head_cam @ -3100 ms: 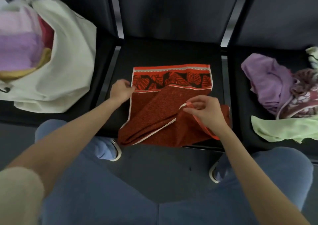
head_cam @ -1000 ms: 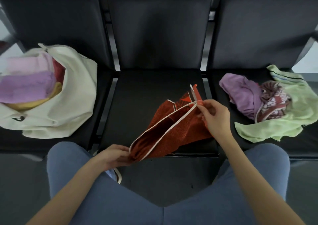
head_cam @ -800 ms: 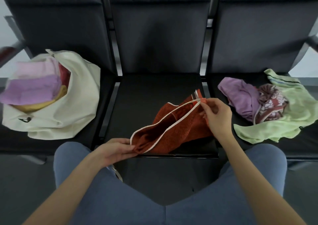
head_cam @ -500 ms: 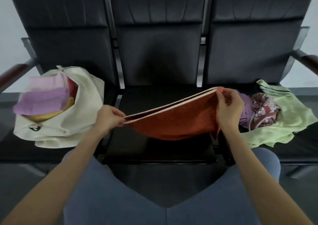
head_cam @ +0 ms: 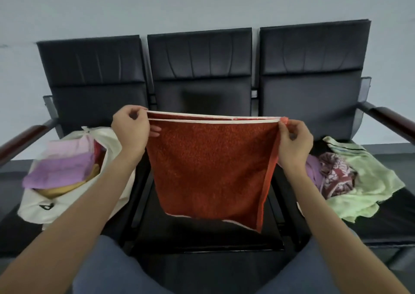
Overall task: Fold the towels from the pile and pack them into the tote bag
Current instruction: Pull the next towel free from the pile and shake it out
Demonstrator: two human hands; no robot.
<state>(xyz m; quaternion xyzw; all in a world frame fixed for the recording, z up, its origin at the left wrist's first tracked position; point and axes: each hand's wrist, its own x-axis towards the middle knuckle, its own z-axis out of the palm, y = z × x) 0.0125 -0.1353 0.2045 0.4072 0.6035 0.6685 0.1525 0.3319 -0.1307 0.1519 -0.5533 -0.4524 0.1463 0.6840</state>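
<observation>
Head view shows your red towel (head_cam: 213, 170) hanging doubled in the air in front of the middle seat (head_cam: 202, 235) of a black three-seat bench, its white-trimmed top edges drawn level between your two hands. Your left hand (head_cam: 131, 128) pinches the upper left corner, thumb and fingers curled round the trim. Your right hand (head_cam: 294, 138) pinches the upper right corner the same way, with a narrow band of the towel's border dropping straight down below it. The lower edge of the towel hangs uneven, the right corner lower than the left, and it is clear of the seat cushion beneath.

To your left, on the left seat, the cream tote bag (head_cam: 107, 149) lies on its side with its mouth toward you; folded towels (head_cam: 65, 163) in pink, lilac and yellow are stacked inside it and stick out of the opening. To your right, on the right seat, the pile (head_cam: 350, 176) of unfolded towels lies loose: a lilac one partly hidden behind your right wrist, a maroon floral one in the middle, and a pale green one spread across the far side and front. Your knees in blue trousers fill the bottom of the view.
</observation>
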